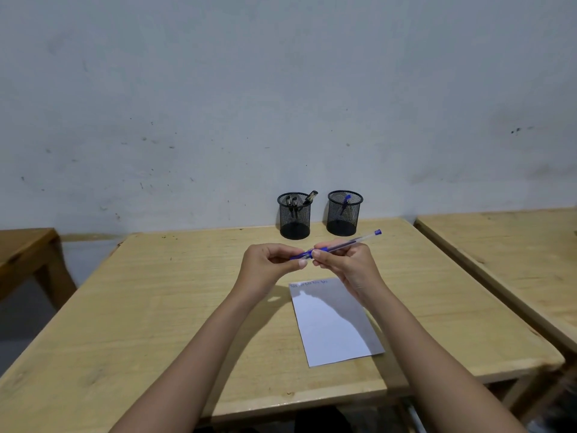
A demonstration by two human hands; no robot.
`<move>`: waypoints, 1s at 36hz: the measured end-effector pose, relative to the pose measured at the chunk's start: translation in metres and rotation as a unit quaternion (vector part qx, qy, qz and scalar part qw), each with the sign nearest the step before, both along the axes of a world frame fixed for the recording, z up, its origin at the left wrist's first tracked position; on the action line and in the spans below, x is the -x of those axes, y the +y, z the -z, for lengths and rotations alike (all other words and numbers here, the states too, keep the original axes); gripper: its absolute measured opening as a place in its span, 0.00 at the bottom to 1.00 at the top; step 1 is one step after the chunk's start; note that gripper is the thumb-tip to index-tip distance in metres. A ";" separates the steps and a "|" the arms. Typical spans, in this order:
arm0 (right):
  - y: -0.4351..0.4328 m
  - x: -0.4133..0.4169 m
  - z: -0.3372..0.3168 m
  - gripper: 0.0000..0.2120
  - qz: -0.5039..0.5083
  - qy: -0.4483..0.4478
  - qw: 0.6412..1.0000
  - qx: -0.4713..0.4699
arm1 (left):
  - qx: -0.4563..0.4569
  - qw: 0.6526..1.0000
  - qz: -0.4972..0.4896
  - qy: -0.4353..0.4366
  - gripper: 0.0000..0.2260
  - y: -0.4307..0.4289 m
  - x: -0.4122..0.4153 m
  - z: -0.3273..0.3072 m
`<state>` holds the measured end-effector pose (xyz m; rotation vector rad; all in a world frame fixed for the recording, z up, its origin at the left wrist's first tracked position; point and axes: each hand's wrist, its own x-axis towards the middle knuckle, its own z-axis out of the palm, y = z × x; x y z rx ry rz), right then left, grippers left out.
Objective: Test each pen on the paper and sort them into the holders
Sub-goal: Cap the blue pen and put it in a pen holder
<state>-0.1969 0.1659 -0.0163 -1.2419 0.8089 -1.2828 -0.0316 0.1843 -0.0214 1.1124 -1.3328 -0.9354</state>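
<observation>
A blue pen (349, 243) with a clear barrel is held above the table between both hands. My right hand (346, 265) grips its barrel near the blue grip. My left hand (268, 264) pinches the blue cap end at the pen's tip. Below the hands lies a white sheet of paper (335, 326) with short blue scribbles along its top edge. Two black mesh holders stand at the back by the wall. The left holder (294, 215) contains several dark pens. The right holder (344, 213) contains one blue pen.
The wooden table (156, 307) runs from the wall to the near edge. A second wooden table (512, 254) stands close on the right, and another (25, 248) on the left across a gap. A grey marked wall is behind.
</observation>
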 end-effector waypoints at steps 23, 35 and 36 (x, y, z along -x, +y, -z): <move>-0.004 0.030 -0.010 0.04 0.038 -0.009 0.999 0.026 | 0.002 1.000 0.007 -0.011 0.07 -0.006 -0.019 -0.020; -0.029 0.072 -0.014 0.07 0.065 0.301 0.949 0.076 | 0.046 0.998 0.045 -0.028 0.11 -0.058 0.034 -0.045; -0.034 0.076 -0.014 0.08 0.067 0.319 0.942 0.079 | 0.050 0.997 0.050 -0.024 0.11 -0.066 0.043 -0.045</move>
